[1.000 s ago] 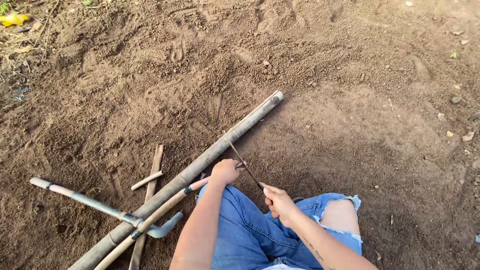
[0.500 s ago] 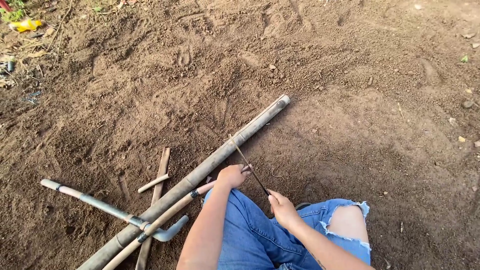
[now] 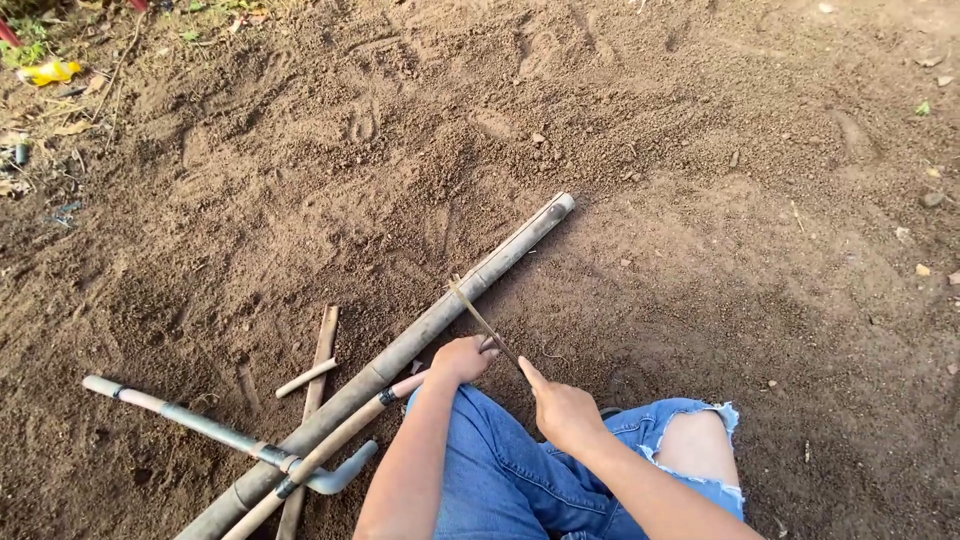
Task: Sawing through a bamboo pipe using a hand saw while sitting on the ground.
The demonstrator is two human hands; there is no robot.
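A long grey-brown bamboo pole [image 3: 420, 335] lies slantwise on the bare soil, from lower left to upper right. A thinner bamboo stick [image 3: 330, 445] lies beside it, and my left hand [image 3: 462, 358] is closed on its upper end. My right hand [image 3: 562, 412] grips the handle of a thin dark blade [image 3: 482, 324], forefinger stretched along it. The blade slants up-left, and its tip rests against the long pole. My knees in torn blue jeans [image 3: 520, 470] fill the bottom of the view.
A curved grey pipe-like piece [image 3: 215, 432] crosses the poles at the lower left. Two short bamboo slivers [image 3: 318, 362] lie near them. Yellow litter [image 3: 48, 72] and dry leaves sit at the top left corner. Footprints mark the loose soil.
The blade has slid up and left along the thin stick toward the long pole. My right hand followed it forward; my left hand kept its hold.
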